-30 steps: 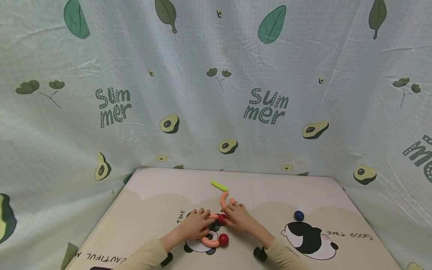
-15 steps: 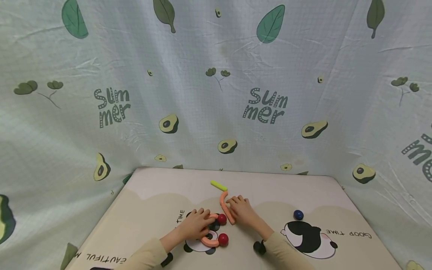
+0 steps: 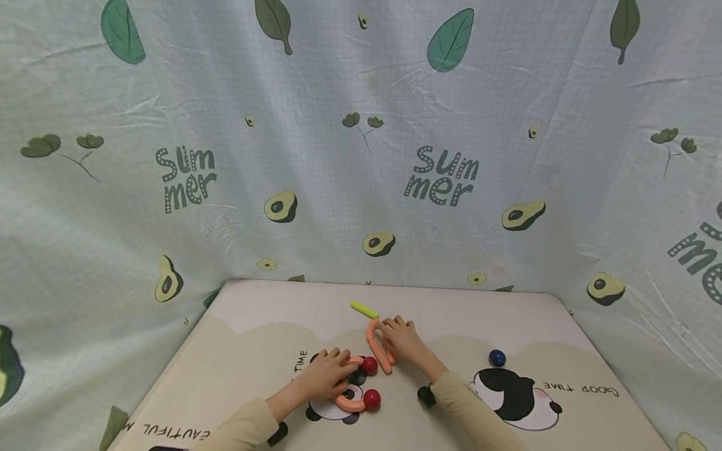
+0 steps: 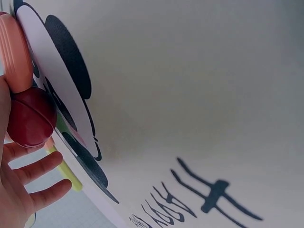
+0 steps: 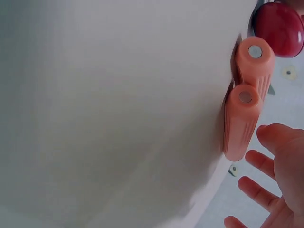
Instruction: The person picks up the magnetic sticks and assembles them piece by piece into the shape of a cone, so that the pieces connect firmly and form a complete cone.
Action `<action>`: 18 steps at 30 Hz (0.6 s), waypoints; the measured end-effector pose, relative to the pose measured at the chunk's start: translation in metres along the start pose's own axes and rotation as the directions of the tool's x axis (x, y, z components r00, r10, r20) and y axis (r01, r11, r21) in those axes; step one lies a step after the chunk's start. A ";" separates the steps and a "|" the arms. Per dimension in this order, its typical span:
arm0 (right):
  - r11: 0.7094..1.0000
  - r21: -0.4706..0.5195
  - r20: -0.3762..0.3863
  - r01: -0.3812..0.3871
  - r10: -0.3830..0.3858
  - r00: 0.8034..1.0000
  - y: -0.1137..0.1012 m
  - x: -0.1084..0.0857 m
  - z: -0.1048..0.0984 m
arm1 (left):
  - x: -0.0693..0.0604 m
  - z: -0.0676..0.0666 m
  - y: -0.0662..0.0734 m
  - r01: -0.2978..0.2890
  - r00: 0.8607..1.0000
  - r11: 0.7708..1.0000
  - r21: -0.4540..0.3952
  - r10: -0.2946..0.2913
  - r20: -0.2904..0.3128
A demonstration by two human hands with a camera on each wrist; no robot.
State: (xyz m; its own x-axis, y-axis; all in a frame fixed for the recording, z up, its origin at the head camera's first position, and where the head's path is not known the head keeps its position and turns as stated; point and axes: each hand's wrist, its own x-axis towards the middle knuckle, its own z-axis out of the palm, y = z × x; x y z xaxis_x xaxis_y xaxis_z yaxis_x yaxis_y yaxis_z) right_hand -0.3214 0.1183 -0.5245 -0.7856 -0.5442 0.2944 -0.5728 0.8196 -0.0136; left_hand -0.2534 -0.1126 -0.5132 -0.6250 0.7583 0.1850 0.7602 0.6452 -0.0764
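Observation:
In the head view my left hand (image 3: 323, 377) holds orange curved magnetic rods, its fingers over the upper rod (image 3: 355, 361) and its thumb by the lower rod (image 3: 351, 405). A red ball (image 3: 369, 366) sits at the upper rod's end, another red ball (image 3: 371, 399) at the lower one's. The palm hides where the rods meet. My right hand (image 3: 404, 338) hovers beside two loose orange rods, the left one (image 3: 375, 346) and the right one (image 3: 390, 357). In the right wrist view its fingers are spread, with the thumb near but apart from the closer rod (image 5: 241, 126).
A yellow-green stick (image 3: 364, 309) lies beyond the loose rods, near their far end. Off to the right is a dark blue ball (image 3: 497, 358) on the printed table mat (image 3: 271, 313). A patterned curtain (image 3: 338, 169) hangs behind the table.
My right hand first drew back from the orange rods, uncovering one, then moved forward to their far end. A second rod shows beside it now. The left hand has stayed in place.

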 end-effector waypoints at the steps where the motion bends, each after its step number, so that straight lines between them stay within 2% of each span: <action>1: 1.000 0.001 0.001 0.002 -0.002 1.000 0.001 0.001 0.000 | 0.000 0.000 0.000 0.000 1.000 1.000 0.001 0.000 -0.001; 8: 0.999 -0.030 0.067 0.020 -0.018 0.998 -0.002 0.008 0.002 | 0.000 -0.001 0.000 -0.004 1.000 1.000 -0.005 0.004 -0.008; 12: 1.000 -0.007 0.089 0.028 -0.028 0.996 -0.006 0.009 0.001 | 0.000 -0.001 0.000 -0.005 1.000 1.000 -0.001 0.005 -0.009; 18: 0.998 -0.040 0.114 0.038 -0.033 0.993 -0.008 0.011 -0.001 | 0.001 0.001 0.000 0.005 1.000 1.000 0.003 -0.005 0.005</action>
State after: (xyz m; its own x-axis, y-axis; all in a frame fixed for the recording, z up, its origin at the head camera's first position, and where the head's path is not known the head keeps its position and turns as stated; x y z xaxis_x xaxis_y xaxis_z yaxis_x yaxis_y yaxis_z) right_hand -0.3253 0.1064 -0.5206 -0.7880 -0.5876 0.1837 -0.5920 0.8051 0.0361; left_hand -0.2541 -0.1123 -0.5140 -0.6298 0.7556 0.1800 0.7565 0.6492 -0.0785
